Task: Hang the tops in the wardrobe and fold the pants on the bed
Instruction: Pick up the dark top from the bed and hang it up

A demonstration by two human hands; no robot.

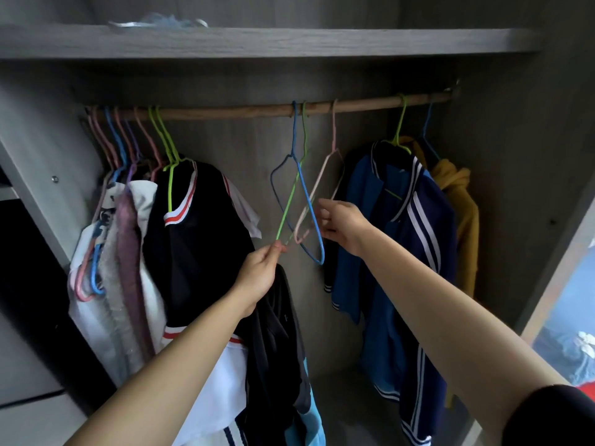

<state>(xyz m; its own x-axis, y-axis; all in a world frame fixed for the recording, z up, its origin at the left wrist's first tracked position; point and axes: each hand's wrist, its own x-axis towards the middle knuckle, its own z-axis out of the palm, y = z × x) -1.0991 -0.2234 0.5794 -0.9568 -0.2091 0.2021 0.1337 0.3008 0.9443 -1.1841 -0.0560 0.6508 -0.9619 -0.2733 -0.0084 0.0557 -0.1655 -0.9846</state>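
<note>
Three empty wire hangers hang from the middle of the wooden rail (225, 111): a green hanger (291, 197), a blue hanger (309, 207) and a pink hanger (317, 185). My left hand (260, 272) pinches the lower corner of the green hanger and also holds a dark top (277, 342) that hangs down below it. My right hand (343, 225) grips the lower parts of the blue and pink hangers. The three hangers cross each other between my hands.
Several clothes on coloured hangers fill the rail's left end, with a black jersey (193, 239) nearest. A blue striped jacket (399, 239) and a mustard hoodie (457, 201) hang on the right. A shelf (289, 40) runs above. The wardrobe's side panels stand left and right.
</note>
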